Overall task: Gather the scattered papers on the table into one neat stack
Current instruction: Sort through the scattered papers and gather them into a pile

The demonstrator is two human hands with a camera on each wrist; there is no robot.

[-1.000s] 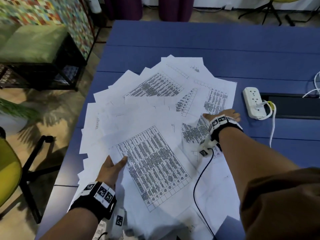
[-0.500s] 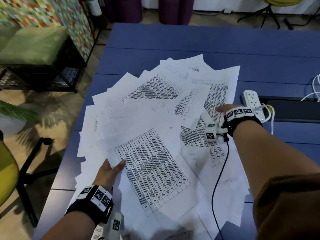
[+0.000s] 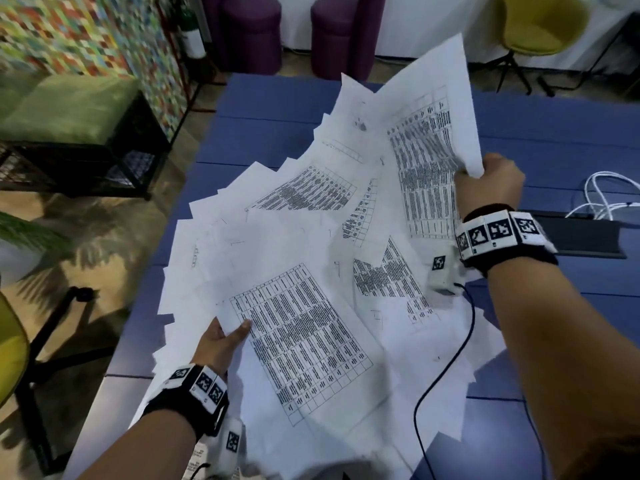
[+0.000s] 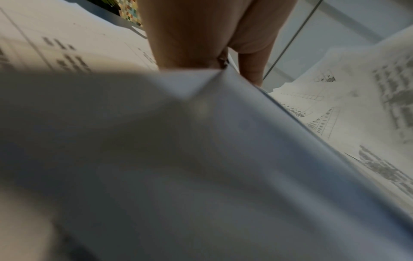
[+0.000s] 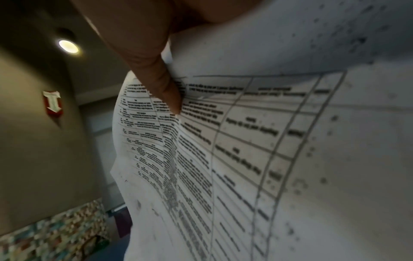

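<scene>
White paper sheets (image 3: 298, 258) with black printed tables, grid-lined. Blue flat tabletop (image 3: 277, 133). Black wristbands (image 3: 187, 403) carrying white tiles with black square-code markers. Multicolour mosaic-check wall panel (image 3: 69, 32). Olive-green cushioned bench (image 3: 69, 112) on black frame. Purple round stools (image 3: 252, 32). Yellow-green shell chair (image 3: 540, 22).

Thin matt white printed papers (image 3: 304, 341) on a smooth matt blue table (image 3: 540, 133)

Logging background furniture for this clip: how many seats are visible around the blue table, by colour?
Purple stools: 2
Yellow chairs: 2
Green bench: 1
Total: 5
</scene>
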